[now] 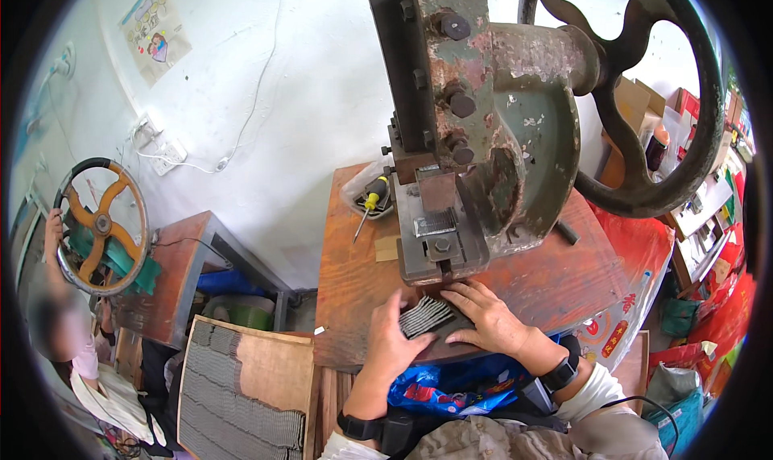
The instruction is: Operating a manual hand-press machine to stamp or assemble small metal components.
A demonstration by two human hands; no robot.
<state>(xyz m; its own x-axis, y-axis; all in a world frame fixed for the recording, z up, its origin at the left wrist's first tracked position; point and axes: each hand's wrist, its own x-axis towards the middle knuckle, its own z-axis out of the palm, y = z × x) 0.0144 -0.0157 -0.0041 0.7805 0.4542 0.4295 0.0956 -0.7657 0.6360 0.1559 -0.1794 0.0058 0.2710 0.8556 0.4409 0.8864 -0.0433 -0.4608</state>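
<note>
Head view, landmark the green press point(503, 130): just in front of its base, your left hand point(390, 339) and right hand point(493, 325) curve about a batch of ridged grey strips point(425, 317), thumbs apart from fingers. Your hands cover the batch's ends, so you cannot tell whether either grips it. The upper frame edge cuts off the press's ram point(403, 65) and handwheel point(700, 113).

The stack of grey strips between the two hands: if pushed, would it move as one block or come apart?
The grey strips would probably separate, since they look like many narrow pieces with no visible binding. Each may be fairly stiff, as they lie in roughly parallel rows. They could be heavy for their size, judging by the metallic-looking grey.
</note>
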